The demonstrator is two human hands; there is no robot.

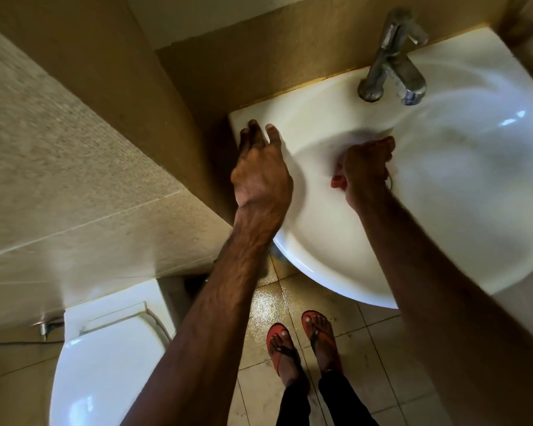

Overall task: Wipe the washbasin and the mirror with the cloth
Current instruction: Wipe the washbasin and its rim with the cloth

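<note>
Washbasin (336,241): white glazed ceramic, rounded front edge, flat rear ledge set against the tan wall. The surface is glossy, with bright reflections on the right side of the bowl. The bowl interior appears blurred; no drain can be made out. The front rim overhangs the tiled floor.

Cloth (338,180): only a small red-pink portion is visible, bunched beneath the right hand (366,162) and pressed against the inner left slope of the bowl. Its full size and shape cannot be determined.

Left hand (260,170): fingers spread, fingertips resting on the left rear corner of the washbasin rim.

Mirror: not in view.
</note>
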